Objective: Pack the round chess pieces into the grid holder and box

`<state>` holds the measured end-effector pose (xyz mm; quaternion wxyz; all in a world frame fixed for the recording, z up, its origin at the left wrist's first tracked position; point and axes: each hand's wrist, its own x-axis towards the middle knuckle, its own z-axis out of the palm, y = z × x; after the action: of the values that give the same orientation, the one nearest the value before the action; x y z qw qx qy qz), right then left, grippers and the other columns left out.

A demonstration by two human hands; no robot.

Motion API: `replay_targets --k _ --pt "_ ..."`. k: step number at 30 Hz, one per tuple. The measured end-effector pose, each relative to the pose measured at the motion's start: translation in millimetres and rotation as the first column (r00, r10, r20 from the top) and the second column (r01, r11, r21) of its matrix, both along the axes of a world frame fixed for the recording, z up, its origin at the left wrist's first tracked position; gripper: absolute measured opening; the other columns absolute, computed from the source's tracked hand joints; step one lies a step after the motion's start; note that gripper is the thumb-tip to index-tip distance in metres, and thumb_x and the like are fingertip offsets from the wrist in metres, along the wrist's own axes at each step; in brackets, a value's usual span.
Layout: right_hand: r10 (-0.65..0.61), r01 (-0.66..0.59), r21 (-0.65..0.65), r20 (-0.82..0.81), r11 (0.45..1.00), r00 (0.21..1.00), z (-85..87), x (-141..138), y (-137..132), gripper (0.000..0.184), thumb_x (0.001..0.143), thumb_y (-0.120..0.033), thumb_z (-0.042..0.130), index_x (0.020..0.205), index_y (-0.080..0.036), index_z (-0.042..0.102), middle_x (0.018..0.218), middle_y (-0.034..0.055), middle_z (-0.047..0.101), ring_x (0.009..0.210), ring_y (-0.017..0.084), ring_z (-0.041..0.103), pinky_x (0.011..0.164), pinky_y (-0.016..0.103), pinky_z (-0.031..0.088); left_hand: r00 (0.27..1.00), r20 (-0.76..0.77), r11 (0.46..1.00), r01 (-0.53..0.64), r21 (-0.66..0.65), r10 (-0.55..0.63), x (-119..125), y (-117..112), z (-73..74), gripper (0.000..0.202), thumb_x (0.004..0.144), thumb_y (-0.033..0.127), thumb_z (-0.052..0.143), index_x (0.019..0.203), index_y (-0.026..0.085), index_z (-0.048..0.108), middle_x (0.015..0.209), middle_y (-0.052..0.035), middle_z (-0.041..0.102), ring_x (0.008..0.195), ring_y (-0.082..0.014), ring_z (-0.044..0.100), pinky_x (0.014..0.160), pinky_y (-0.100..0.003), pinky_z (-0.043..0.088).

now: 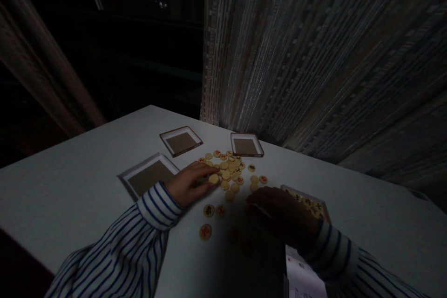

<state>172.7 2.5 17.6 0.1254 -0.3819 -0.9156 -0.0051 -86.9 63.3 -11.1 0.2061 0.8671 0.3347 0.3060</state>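
A heap of round pale game discs point(228, 170) with red and dark markings lies on the white table point(70, 181). My left hand point(190, 184) rests at the heap's left edge, its fingers pinched on one plain disc point(213, 179). My right hand point(282, 212) lies in shadow to the right of the heap, fingers curled over the table beside a small box of discs point(310, 202). Three separate discs point(208, 210) lie near the front, between my hands.
Three shallow square trays with brown insides sit round the heap: one at the left point(148, 175), one behind it point(180, 140), one at the back right point(246, 144). A textured wall point(314, 56) rises behind the table. A white paper point(302, 277) lies under my right forearm.
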Motion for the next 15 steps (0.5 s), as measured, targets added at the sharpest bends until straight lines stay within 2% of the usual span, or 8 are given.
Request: replay_targets --k 3,7,15 --pt "-0.011 0.011 -0.016 0.022 1.0 1.0 -1.0 -0.9 0.7 0.018 0.081 -0.015 0.049 0.094 -0.019 0.062 0.085 0.0064 0.067 0.075 0.017 0.062 0.065 0.03 0.049 0.999 0.054 0.999 0.006 -0.041 -0.004 2.3 -2.0 3.6 0.032 0.084 0.029 0.044 0.11 0.017 0.057 0.102 -0.0091 0.062 0.095 -0.0188 0.055 0.085 -0.036 0.043" --pt "-0.006 0.007 -0.035 0.045 0.999 0.999 -3.2 -0.4 1.9 0.02 0.083 -0.017 0.047 0.095 -0.018 0.063 0.085 0.0072 0.066 0.076 0.017 0.061 0.066 0.03 0.048 0.993 0.103 0.985 -0.044 -0.168 0.062 4.2 -6.0 10.5 0.032 0.084 0.031 0.045 0.107 0.015 0.06 0.106 -0.0094 0.063 0.099 -0.0188 0.056 0.088 -0.033 0.042" --pt "-0.018 0.027 -0.106 0.082 0.994 0.996 0.8 -3.5 0.7 0.021 0.084 -0.017 0.045 0.096 -0.017 0.062 0.087 0.008 0.066 0.077 0.018 0.06 0.066 0.032 0.047 0.968 0.191 0.898 -0.063 -0.435 0.161 4.3 -7.2 12.5 0.037 0.079 0.036 0.049 0.108 0.015 0.059 0.107 -0.0078 0.065 0.099 -0.0221 0.057 0.088 -0.036 0.044"
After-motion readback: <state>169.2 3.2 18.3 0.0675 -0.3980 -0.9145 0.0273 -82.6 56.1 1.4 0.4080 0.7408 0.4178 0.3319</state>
